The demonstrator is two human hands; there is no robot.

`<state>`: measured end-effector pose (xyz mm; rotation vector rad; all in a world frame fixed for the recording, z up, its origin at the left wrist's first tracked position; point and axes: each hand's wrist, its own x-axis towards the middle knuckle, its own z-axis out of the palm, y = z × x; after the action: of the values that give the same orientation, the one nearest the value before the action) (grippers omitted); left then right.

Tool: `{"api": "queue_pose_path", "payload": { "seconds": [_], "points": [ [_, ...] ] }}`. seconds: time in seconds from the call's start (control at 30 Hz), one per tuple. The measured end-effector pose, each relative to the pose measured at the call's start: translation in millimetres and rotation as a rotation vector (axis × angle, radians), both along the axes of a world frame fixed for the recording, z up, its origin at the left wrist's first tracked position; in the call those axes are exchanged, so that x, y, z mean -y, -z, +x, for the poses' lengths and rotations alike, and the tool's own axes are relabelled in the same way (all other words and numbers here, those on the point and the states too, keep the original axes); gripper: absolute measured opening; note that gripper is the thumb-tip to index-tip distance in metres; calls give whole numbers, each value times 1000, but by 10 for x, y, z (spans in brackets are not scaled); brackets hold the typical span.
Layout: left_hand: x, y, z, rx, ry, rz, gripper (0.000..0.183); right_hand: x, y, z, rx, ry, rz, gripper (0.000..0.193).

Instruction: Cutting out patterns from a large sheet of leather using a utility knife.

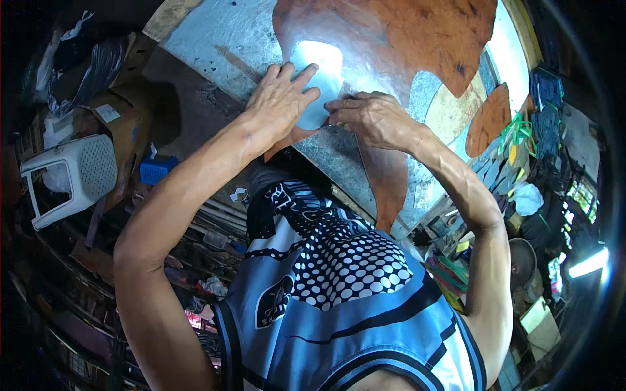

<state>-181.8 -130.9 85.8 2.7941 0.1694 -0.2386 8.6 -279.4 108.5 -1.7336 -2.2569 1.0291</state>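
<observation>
A large brown leather hide (385, 39) with dark marks lies over the worktable. On it rests a pale, shiny template (319, 58) with rounded corners. My left hand (280, 98) lies on the template's left side, fingers spread and pressing it against the leather. My right hand (372, 117) is closed at the template's lower right edge. A small glint of metal shows under its fingers, but most of what it grips is hidden. Beside that hand, a narrow strip of the leather hangs toward the table's near edge.
The metal-topped table (215, 39) has its near edge by my waist. A loose brown leather piece (489, 120) and a cream oval piece (456, 111) lie at right. Green straps (518, 133) and clutter crowd the right side. A white plastic stool (78, 173), cardboard box (130, 124) and blue object (156, 171) are at left.
</observation>
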Motion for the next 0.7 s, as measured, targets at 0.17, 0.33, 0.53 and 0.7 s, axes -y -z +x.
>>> {"api": "queue_pose_path", "payload": {
  "seconds": [0.17, 0.33, 0.53, 0.7],
  "points": [
    [32, 6, 14, -21, -21, 6, 41, -76, -77, 9, 107, 7, -70, 34],
    [41, -29, 41, -71, -21, 15, 40, -149, -39, 143, 150, -68, -46, 33],
    [61, -49, 62, -55, -28, -6, 40, -334, -51, 249, 191, -173, -63, 30],
    [45, -80, 78, -106, 7, 3, 41, -501, -1, 336, 207, -242, -24, 26]
  ]
}}
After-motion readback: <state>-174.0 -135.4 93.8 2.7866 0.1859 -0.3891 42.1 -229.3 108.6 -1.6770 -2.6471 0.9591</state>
